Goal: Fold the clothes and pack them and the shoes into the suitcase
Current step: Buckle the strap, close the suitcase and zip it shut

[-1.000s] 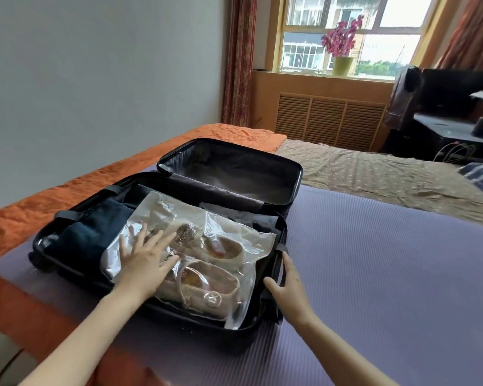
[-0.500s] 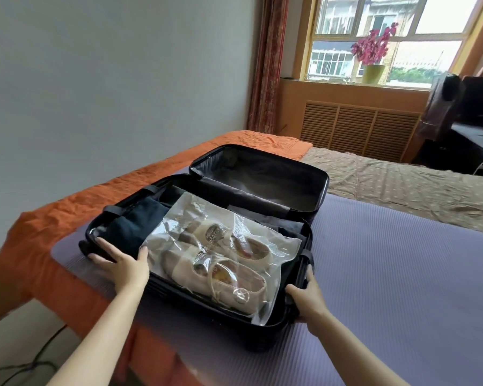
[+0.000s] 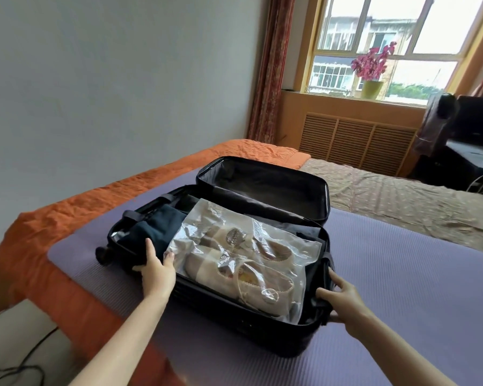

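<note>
Head view: my left grip [image 3: 155, 270] and right grip [image 3: 343, 300] both curl round the near edge of the suitcase [image 3: 234, 316], bagged shoes [image 3: 234, 263] packed between them; the open lid [image 3: 262, 190] lies straight beyond, long axis crosswise.

You face a bed [image 3: 48, 277] with three covers on it. A purple ribbed mat [image 3: 402, 296] covers the near part, from 10 o'clock round to 3 o'clock. An orange blanket [image 3: 109, 199] runs along the wall side from 9 to 11 o'clock, and the mat's left edge lies on it. Beyond the mat, at 1 to 2 o'clock, you see a beige patterned spread [image 3: 402, 201]. The open black suitcase [image 3: 234, 313] lies on the mat at 12 o'clock, its lid [image 3: 262, 188] opened away from you.
</note>
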The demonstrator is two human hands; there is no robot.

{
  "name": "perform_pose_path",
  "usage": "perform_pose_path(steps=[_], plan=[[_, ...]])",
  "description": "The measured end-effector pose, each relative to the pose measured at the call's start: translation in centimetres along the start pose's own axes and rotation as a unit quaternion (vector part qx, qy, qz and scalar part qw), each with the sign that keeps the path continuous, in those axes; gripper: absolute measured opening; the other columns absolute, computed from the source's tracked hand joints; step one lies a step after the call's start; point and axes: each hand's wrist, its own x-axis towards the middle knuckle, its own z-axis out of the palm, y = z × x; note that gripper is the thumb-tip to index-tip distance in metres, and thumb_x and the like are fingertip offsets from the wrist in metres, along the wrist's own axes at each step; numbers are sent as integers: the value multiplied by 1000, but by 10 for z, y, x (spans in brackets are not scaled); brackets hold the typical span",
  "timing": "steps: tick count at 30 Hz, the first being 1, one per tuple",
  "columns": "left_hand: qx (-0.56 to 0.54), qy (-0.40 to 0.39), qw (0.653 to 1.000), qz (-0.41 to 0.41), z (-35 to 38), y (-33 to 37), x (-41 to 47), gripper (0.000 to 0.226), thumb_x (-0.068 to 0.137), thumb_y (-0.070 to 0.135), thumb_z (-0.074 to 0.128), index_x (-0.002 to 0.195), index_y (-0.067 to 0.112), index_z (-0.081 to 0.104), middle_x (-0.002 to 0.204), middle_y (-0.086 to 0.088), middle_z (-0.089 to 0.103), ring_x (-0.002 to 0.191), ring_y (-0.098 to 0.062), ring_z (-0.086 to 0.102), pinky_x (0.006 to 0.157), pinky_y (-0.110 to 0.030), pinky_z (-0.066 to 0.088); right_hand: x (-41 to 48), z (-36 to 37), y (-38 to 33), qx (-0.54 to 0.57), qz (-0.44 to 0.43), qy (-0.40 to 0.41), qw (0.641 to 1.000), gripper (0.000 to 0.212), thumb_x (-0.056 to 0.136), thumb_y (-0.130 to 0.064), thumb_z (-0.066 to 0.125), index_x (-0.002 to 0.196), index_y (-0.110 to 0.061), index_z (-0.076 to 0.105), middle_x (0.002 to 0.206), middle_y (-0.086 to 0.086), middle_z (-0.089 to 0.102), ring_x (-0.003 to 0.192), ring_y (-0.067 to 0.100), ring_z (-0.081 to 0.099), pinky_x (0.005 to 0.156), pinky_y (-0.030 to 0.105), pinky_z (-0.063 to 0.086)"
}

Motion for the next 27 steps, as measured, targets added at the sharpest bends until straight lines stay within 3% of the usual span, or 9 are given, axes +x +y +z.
perform_pose_path(steps=[6, 9, 14, 20, 27], plan=[[-37, -80, 996, -31, 58, 19, -83, 72, 98, 23, 47, 150, 33, -2, 147, -34, -21, 139, -51, 2, 112, -49, 20, -9, -105, 33, -7, 27, 37, 999, 68, 85, 5, 60, 141, -27, 41, 102, 13, 67, 74, 28, 67, 57, 38, 58], [-44, -118, 992, -27, 84, 24, -130, 72, 99, 25, 45, 149, 34, -6, 146, -33, -24, 137, -53, -4, 113, -51, 14, -25, -157, 56, 7, 41, 56, 998, 66, 85, 5, 61, 140, -27, 43, 112, 13, 65, 78, 26, 67, 56, 35, 57], [-30, -179, 983, -34, 140, 29, -209, 75, 99, 27, 43, 147, 32, -15, 143, -36, -29, 135, -56, -8, 113, -53, 10, -64, -244, 84, 10, 60, 100, 993, 64, 84, 2, 62, 138, -30, 46, 103, 6, 68, 88, 27, 65, 65, 33, 54], [-22, -255, 966, -31, 192, 35, -290, 80, 97, 38, 43, 145, 32, -21, 139, -41, -30, 134, -57, -9, 115, -54, 6, -109, -327, 126, 14, 89, 150, 985, 66, 81, 2, 63, 134, -35, 49, 92, 11, 69, 76, 23, 64, 70, 33, 51], [-32, -302, 953, -6, 211, 22, -340, 84, 96, 41, 47, 144, 35, -22, 140, -37, -34, 138, -50, -13, 114, -49, 3, -129, -360, 171, 46, 88, 183, 978, 66, 82, -4, 68, 138, -31, 47, 118, 7, 65, 90, 25, 67, 70, 34, 55]])
